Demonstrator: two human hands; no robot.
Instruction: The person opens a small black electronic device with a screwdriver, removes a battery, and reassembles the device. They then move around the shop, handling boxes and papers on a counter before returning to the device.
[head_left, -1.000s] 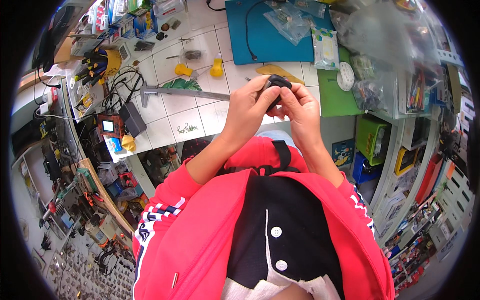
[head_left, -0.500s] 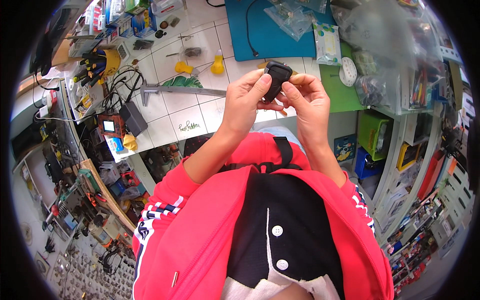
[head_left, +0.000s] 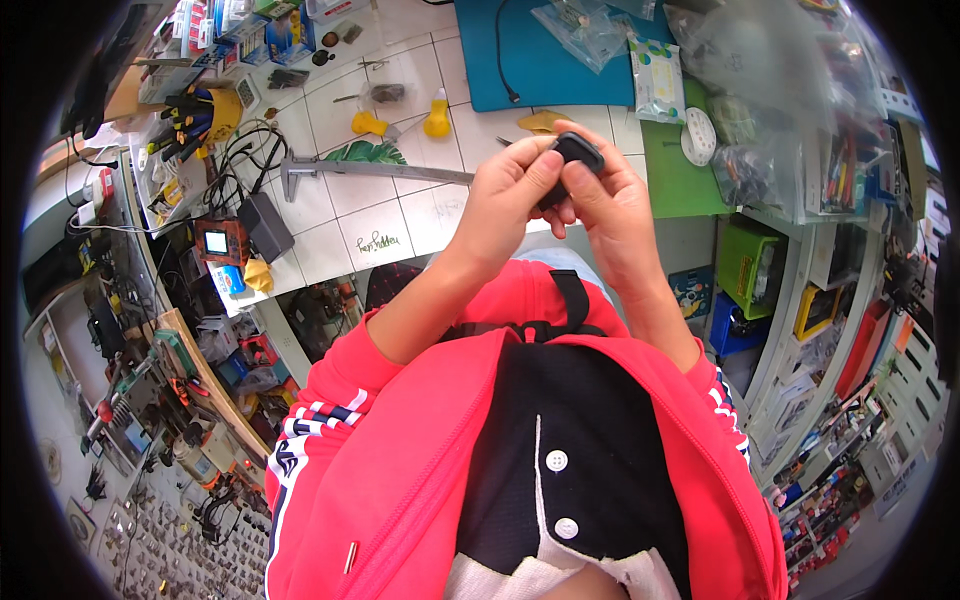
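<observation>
Above the near edge of the white tiled worktop [head_left: 330, 245], both hands hold a small black key fob [head_left: 580, 150] with a glossy rounded end. My left hand [head_left: 503, 205] is closed on its left side, the thumb pressed against the casing. On the other side my right hand [head_left: 622, 205] grips it between thumb and curled fingers. The fingers cover much of the fob's lower part. A metal caliper [head_left: 390, 171] lies on the tiles left of my hands. Beyond them is a flat yellowish-brown piece [head_left: 543, 121].
Two stubby yellow-handled tools [head_left: 437, 118] lie farther back. A teal mat [head_left: 550, 85] and a green mat [head_left: 680, 180] carry plastic bags and a wipes packet [head_left: 656, 80]. At left are a black power adapter [head_left: 265, 233], cables, a small-screened device [head_left: 222, 243] and a yellow tool cup [head_left: 225, 120].
The fob has tilted and turned, its rounded end now toward the upper right. Both hands have shifted slightly right, and my right fingers wrap farther around it.
</observation>
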